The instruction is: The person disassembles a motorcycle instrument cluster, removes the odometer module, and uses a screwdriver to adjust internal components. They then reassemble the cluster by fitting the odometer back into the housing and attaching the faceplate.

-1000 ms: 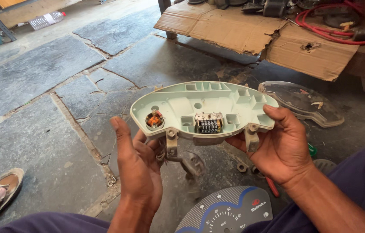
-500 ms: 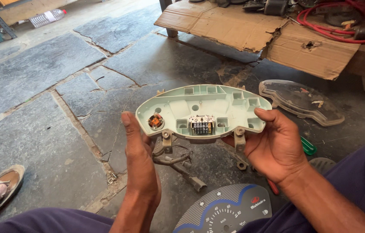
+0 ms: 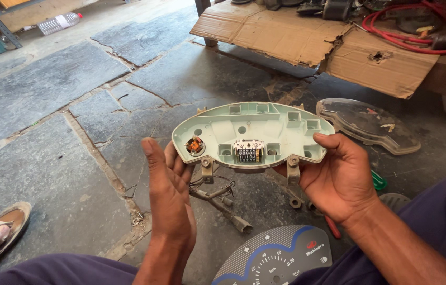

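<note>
Now | pale green housing (image 3: pixel 265 126) | right hand (image 3: pixel 339 179) grip: right end | left hand (image 3: pixel 167 184) open beside

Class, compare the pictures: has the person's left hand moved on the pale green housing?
Yes. The left hand has let go of the pale green housing and opened flat, nearer the dial face.

Housing (image 3: pixel 254 132) btwn both hands; dial face (image 3: pixel 276 261) below it, lens cover (image 3: pixel 368 125) to its right, cardboard (image 3: pixel 312 39) behind.
</note>
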